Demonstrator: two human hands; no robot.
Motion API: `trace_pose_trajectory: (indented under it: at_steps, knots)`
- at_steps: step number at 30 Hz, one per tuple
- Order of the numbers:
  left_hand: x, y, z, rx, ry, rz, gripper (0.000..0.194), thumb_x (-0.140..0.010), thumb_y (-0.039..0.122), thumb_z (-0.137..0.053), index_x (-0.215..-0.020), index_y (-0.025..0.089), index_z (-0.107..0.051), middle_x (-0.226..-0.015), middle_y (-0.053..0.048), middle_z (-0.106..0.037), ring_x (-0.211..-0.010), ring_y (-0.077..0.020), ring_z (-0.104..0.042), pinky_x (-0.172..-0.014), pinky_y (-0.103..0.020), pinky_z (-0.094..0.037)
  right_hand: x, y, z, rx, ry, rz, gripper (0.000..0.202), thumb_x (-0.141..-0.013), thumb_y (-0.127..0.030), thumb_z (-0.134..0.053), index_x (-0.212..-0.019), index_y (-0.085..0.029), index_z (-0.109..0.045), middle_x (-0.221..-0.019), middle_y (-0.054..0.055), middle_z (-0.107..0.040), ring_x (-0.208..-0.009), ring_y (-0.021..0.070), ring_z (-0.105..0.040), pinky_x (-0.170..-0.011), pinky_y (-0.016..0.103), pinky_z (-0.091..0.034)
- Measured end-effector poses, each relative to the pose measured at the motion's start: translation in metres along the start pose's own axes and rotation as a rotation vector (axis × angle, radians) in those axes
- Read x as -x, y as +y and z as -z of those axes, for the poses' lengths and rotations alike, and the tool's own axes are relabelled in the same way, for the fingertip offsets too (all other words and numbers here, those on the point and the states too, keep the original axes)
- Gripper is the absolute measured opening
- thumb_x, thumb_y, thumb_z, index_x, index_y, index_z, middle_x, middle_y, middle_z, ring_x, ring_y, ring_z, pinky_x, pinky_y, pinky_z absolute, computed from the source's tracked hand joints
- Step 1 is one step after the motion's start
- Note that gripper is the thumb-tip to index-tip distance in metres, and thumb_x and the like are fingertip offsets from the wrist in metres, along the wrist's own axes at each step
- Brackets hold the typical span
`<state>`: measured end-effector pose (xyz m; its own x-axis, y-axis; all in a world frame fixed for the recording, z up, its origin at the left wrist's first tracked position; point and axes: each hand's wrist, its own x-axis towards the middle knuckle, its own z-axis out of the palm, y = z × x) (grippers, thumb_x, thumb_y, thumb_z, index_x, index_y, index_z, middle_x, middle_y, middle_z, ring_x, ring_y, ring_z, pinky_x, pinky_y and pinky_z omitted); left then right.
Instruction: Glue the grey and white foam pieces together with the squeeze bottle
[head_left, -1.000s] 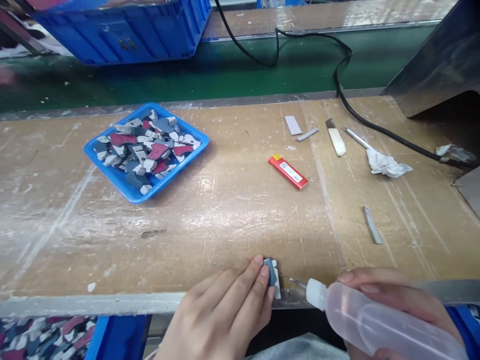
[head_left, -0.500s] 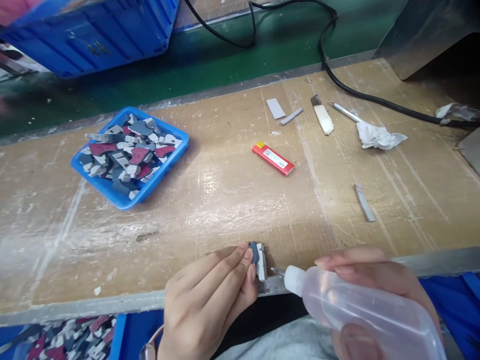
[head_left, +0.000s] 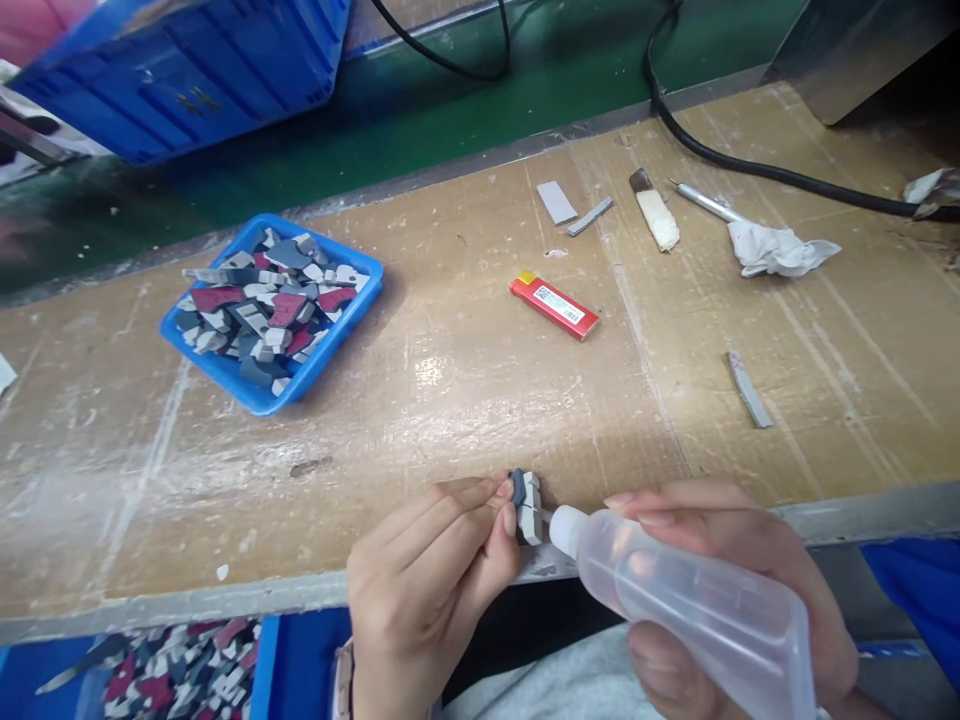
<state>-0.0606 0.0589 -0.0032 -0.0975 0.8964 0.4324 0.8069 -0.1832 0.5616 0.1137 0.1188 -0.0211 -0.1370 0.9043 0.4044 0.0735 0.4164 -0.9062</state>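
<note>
My left hand point(head_left: 439, 560) pinches a small grey-and-white piece point(head_left: 530, 508) at the front edge of the bench. White blocky parts of it face right, and a dark blue-grey part lies against my fingertips. My right hand point(head_left: 739, 560) is wrapped round a clear plastic squeeze bottle point(head_left: 675, 590) with a white cap. The bottle lies tilted, its thin nozzle pointing left at the white side of the piece. The nozzle's tip is at or very near that surface; whether it touches I cannot tell.
A blue tray point(head_left: 300, 385) of mixed grey, white and maroon pieces sits on the bench at left. Beyond my hands lie a red box point(head_left: 555, 306), grey strips point(head_left: 747, 390), a wrapped blade point(head_left: 656, 215) and a pen-like tool point(head_left: 705, 202) in white tissue point(head_left: 780, 250). A black cable point(head_left: 780, 172) crosses behind.
The bottle's nozzle has come closer to the piece, the bottle moving left with my right hand. My left hand still grips the piece. The whole view has shifted slightly.
</note>
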Motion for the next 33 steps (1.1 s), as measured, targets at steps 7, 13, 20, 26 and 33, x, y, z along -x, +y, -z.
trace_pose_trajectory:
  at_steps: [7,13,20,26,33]
  knots:
    - [0.0,0.002,-0.001,0.025,0.007,0.057,0.014,-0.092,0.003,-0.065,-0.091,0.016,-0.071,-0.091,-0.001,-0.074,-0.086,-0.0115,-0.071,-0.076,-0.023,-0.057,-0.017,-0.004,-0.01,0.105,0.002,0.23,0.021,-0.099,-0.048,-0.058,-0.107,-0.029,-0.058,-0.072,0.001,-0.062,-0.072,0.0171,-0.069,-0.06,0.025,-0.064]
    - [-0.001,0.003,-0.001,0.017,0.01,0.055,0.015,-0.093,0.003,-0.064,-0.09,0.016,-0.071,-0.089,-0.001,-0.074,-0.087,-0.0113,-0.071,-0.079,-0.023,-0.057,-0.01,0.007,-0.003,-0.002,-0.035,0.232,0.026,-0.099,-0.044,-0.059,-0.121,-0.03,-0.06,-0.085,0.002,-0.066,-0.087,0.0148,-0.067,-0.076,0.022,-0.063]
    - [-0.001,0.004,0.001,0.022,-0.003,0.037,0.015,-0.094,0.005,-0.063,-0.09,0.017,-0.072,-0.085,-0.002,-0.073,-0.085,-0.0131,-0.072,-0.076,-0.024,-0.059,-0.004,0.012,-0.002,-0.111,-0.063,0.153,0.027,-0.094,-0.038,-0.068,-0.117,-0.027,-0.061,-0.093,0.003,-0.071,-0.09,0.0183,-0.07,-0.074,0.028,-0.063]
    - [-0.003,0.002,0.001,0.009,-0.015,0.028,0.016,-0.095,0.008,-0.061,-0.088,0.017,-0.071,-0.089,-0.004,-0.075,-0.085,-0.015,-0.073,-0.075,-0.025,-0.061,-0.009,0.006,0.0,-0.224,0.049,0.178,0.026,-0.089,-0.032,-0.072,-0.113,-0.023,-0.063,-0.093,0.003,-0.066,-0.089,0.0178,-0.065,-0.073,0.027,-0.06]
    - [0.014,-0.012,0.007,-0.122,-0.045,-0.149,0.023,-0.095,0.014,-0.063,-0.116,0.019,-0.072,-0.108,-0.006,-0.077,-0.108,-0.0241,-0.072,-0.087,-0.036,-0.065,-0.024,0.019,0.034,-0.464,-0.088,-0.22,0.038,-0.077,-0.011,-0.084,-0.101,-0.027,-0.058,-0.108,0.001,-0.062,-0.095,0.0135,-0.068,-0.081,0.021,-0.061]
